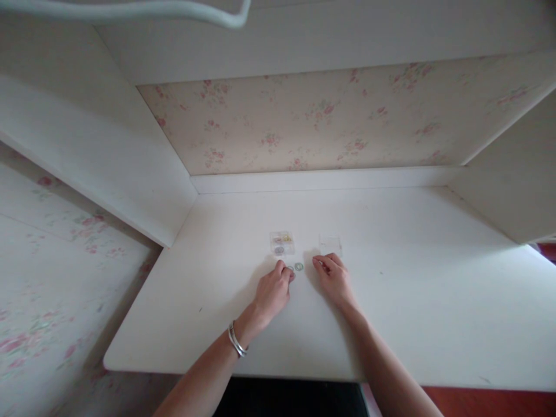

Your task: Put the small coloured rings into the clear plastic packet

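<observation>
My left hand (273, 286) is closed in a pinch low over the white desk, a bracelet on its wrist. A small pale ring-like piece partly shows at its fingertips; whether it is gripped is hidden. Just right of it lies a small round greenish ring (299, 267). Beyond that hand sits a small clear plastic box (282, 243) with yellowish pieces and a grey round piece in its compartments. My right hand (333, 279) has thumb and fingers pressed together in front of a second clear box (330, 242), which looks transparent and shows few details.
The white desktop (425, 301) runs between a left side panel (108, 116) and a right panel (516, 162). Floral wallpaper (313, 124) covers the back wall under an overhead shelf (330, 40). A white cable or tube (174, 10) crosses the top left.
</observation>
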### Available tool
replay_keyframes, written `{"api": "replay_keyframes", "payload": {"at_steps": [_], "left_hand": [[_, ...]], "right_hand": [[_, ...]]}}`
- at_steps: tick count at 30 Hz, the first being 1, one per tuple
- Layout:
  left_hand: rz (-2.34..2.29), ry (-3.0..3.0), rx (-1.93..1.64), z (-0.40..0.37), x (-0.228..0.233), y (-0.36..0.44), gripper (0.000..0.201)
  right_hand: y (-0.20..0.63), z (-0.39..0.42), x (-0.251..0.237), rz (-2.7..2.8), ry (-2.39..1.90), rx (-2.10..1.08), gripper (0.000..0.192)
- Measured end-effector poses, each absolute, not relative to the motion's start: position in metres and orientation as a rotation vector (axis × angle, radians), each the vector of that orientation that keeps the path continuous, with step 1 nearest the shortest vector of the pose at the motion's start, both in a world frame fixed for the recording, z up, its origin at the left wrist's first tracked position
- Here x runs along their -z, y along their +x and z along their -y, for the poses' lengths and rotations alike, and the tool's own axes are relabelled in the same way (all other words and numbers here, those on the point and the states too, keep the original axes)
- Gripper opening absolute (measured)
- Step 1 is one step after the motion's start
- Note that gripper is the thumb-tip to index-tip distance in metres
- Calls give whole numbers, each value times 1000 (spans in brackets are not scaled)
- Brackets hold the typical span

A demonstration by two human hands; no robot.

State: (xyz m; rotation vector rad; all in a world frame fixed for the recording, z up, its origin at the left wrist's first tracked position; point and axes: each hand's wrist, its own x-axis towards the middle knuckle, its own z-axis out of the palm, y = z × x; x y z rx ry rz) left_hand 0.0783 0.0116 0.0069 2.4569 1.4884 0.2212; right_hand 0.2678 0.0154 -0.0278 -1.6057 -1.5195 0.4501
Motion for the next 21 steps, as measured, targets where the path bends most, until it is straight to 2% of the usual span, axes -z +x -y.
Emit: {"api": "replay_keyframes", "payload": {"at_steps": [7,17,21], "left_hand": [[-1658,2342,-489,-34,-19,61,22],[-1690,2336,-529,-68,-19,63,21],[-1677,2294,-697,-63,-15,52,22]], "right_hand": [[268,-15,29,1526,-1614,-469,35],[269,-14,30,1565,-1612,-419,35],[263,-8,27,1656,-1625,-398,33]]}}
